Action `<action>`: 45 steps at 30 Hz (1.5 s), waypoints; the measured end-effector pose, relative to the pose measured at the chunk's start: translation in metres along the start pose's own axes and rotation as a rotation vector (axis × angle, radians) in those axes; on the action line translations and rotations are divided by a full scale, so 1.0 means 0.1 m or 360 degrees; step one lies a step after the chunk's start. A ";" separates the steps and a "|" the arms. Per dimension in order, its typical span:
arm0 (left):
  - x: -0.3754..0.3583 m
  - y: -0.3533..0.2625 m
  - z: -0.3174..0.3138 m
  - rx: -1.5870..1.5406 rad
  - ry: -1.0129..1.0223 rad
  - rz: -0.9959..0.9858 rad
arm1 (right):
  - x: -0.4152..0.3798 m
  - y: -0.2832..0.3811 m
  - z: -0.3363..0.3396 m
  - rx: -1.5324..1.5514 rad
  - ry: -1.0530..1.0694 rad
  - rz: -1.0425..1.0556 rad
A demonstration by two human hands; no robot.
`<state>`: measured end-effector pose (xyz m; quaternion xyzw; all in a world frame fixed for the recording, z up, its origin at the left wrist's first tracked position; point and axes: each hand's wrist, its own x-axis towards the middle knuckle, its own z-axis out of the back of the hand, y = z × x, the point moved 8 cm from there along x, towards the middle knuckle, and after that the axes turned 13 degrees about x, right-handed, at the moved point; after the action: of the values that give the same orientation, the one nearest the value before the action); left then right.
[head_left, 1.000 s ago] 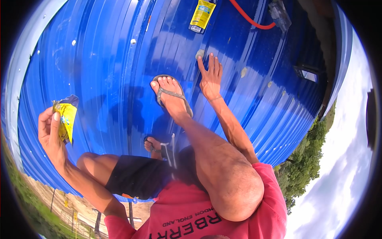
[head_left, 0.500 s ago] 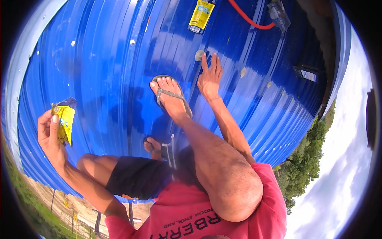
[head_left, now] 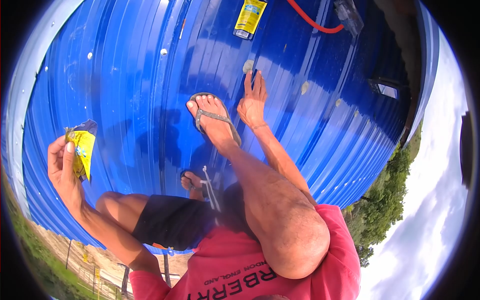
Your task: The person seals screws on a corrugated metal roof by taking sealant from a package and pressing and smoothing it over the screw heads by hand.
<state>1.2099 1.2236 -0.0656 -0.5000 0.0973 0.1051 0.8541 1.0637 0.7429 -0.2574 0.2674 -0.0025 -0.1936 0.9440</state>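
Note:
Between the thumb and fingers of my left hand [head_left: 64, 167], at the left, is a crumpled yellow and dark blue packet [head_left: 84, 149]. Its upper edge looks torn, with some greyish brown stuff near my fingertips. My right hand [head_left: 253, 104] reaches over the blue corrugated metal sheet [head_left: 145, 90], index and middle fingers stretched out. Those fingertips are right at the lower edge of a small pale grey blob of paste [head_left: 248, 66] on the sheet. My sandalled foot [head_left: 212, 112] rests just left of that hand.
Another yellow and blue packet [head_left: 250, 18] lies higher up the sheet. To its right a red hose or cord [head_left: 315, 23] leads to a clear plastic item [head_left: 349, 18]. More pale blobs [head_left: 305, 88] run along the right, and white-spotted fasteners [head_left: 163, 52] dot the left.
My right hand has drawn slightly down and left, its fingertips shifting from the side of the grey blob to its lower edge. My left hand keeps the packet nearly still.

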 end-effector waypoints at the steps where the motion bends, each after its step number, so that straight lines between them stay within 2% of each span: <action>1: 0.00 0.00 -0.01 0.0001 0.0005 -0.0003 | -0.01 0.05 -0.01 -0.0097 -0.0036 0.0054; 10: -0.01 -0.02 -0.01 0.0028 0.0020 -0.0032 | 0.03 0.11 0.06 -0.0480 -0.0099 0.0216; 13: -0.01 0.00 -0.02 -0.0007 0.0046 -0.0030 | 0.05 0.17 0.09 -0.0472 -0.0096 0.0301; 22: -0.03 -0.01 -0.03 -0.0046 0.0064 -0.0003 | 0.13 0.12 0.35 -0.0248 -0.0179 0.0160; 26: -0.02 -0.01 -0.07 -0.0050 0.0064 0.0009 | 0.16 0.14 0.37 -0.0233 -0.0129 0.0239; 28: -0.04 -0.05 -0.18 -0.0208 0.0083 0.0128 | 0.17 0.14 0.32 -0.0204 -0.0002 0.0269; 31: -0.06 -0.10 -0.33 -0.0142 0.0131 0.0195 | 0.22 0.11 0.54 -0.0038 -0.0230 0.0127; 34: -0.10 -0.04 -0.48 -0.0160 0.0247 0.0292 | 0.24 0.01 0.79 0.0332 -0.0411 -0.0105; 38: -0.31 0.05 -0.94 -0.0365 0.0481 0.0430 | 0.28 0.15 1.07 0.0602 -0.0568 -0.0070; 42: -0.62 0.02 -1.56 -0.0586 0.0749 0.0437 | 0.27 0.31 1.14 0.1022 -0.0621 -0.0205; 45: -0.80 0.04 -1.93 -0.0731 0.0828 0.0567 | 0.20 0.40 0.95 0.0807 -0.0499 -0.0053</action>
<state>1.1199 1.0500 -0.1398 -0.6635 0.3698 0.1406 0.6350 1.0859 0.7187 -0.1576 0.4613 -0.1923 -0.2410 0.8319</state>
